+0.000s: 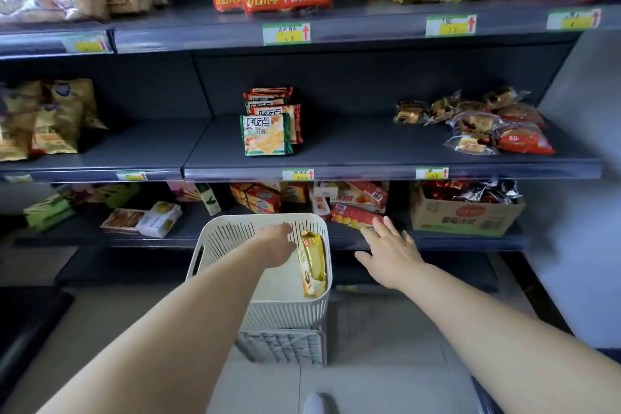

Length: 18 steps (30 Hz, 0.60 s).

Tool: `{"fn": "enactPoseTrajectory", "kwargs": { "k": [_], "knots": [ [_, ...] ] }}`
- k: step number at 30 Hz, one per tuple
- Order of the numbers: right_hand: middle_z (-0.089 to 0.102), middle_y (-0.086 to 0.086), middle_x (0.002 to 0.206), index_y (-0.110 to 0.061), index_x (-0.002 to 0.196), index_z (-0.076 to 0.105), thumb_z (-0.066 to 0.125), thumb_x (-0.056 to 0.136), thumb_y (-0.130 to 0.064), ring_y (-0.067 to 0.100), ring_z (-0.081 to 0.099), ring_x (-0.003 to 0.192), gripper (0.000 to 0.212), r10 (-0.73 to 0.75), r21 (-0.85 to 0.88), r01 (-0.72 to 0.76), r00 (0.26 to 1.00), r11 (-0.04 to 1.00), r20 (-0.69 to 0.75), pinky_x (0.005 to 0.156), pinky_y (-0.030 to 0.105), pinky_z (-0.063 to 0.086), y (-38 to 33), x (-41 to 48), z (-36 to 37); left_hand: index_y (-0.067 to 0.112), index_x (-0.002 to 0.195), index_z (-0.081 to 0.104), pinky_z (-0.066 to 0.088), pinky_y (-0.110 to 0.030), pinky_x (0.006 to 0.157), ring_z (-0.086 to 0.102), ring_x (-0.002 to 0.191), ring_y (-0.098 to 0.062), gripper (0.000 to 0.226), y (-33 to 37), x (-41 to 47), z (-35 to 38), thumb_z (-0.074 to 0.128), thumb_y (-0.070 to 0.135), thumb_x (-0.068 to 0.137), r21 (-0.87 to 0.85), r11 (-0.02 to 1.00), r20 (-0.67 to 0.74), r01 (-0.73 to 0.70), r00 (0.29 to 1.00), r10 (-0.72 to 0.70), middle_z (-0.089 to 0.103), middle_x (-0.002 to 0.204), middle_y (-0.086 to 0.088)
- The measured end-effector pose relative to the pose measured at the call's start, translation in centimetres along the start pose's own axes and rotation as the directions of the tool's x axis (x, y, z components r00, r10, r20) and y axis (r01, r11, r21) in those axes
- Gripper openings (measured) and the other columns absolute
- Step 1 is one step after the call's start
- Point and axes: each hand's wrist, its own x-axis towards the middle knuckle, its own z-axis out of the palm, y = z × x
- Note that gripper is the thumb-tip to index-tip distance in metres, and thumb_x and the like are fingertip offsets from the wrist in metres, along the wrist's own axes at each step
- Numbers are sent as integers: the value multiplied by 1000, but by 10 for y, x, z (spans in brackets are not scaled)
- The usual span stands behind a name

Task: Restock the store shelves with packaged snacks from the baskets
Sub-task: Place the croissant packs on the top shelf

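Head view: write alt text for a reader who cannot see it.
A person's left hand reaches into a white basket, at a gold packet leaning against its right wall. The right hand, fingers spread, hovers right of the basket before the low shelf. Above, the middle shelf holds cracker packs and wrapped cakes, with bare stretches between.

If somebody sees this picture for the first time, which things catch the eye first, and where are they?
Probably the two bare arms: the left hand reaches into the white basket at bottom centre, next to a single gold packet leaning at its right wall, while the right hand hangs open right of the basket. Then the dark middle shelf, where a small stack of cracker packs stands alone at the centre.
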Motion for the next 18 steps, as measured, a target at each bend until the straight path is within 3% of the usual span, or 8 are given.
{"fn": "enactPoseTrajectory", "kwargs": {
  "k": [6,9,14,18],
  "knots": [
    [-6,5,163,-22,155,15,31,103,-46,23,-11,150,60,17,2,-18,996,1000,88,120,47,5,-16,2,25,4,131,60,43,-34,100,55,123,-29,39,-22,3,15,42,26,104,-131,988,27,85,996,-82,59,135,-13],
    [-4,5,163,-22,155,16,32,102,-45,23,-11,150,60,62,19,-65,991,998,121,120,47,7,-17,20,33,2,127,60,47,-33,93,57,119,-30,34,-28,27,24,44,19,102,-218,969,58,120,992,-110,60,129,-16],
    [1,5,164,-21,154,20,36,101,-46,23,-5,150,61,129,64,-142,976,988,176,120,47,10,-26,58,50,4,100,64,41,-27,72,58,90,-27,21,-35,80,43,50,20,98,-346,924,144,164,982,-121,60,96,-11],
    [4,4,164,-21,154,22,38,100,-46,23,-2,151,61,168,130,-199,962,971,214,120,44,14,-37,88,61,6,104,64,37,-26,73,49,84,-21,20,-38,125,62,47,15,99,-405,895,218,188,970,-105,53,84,-4]
  ]
}}
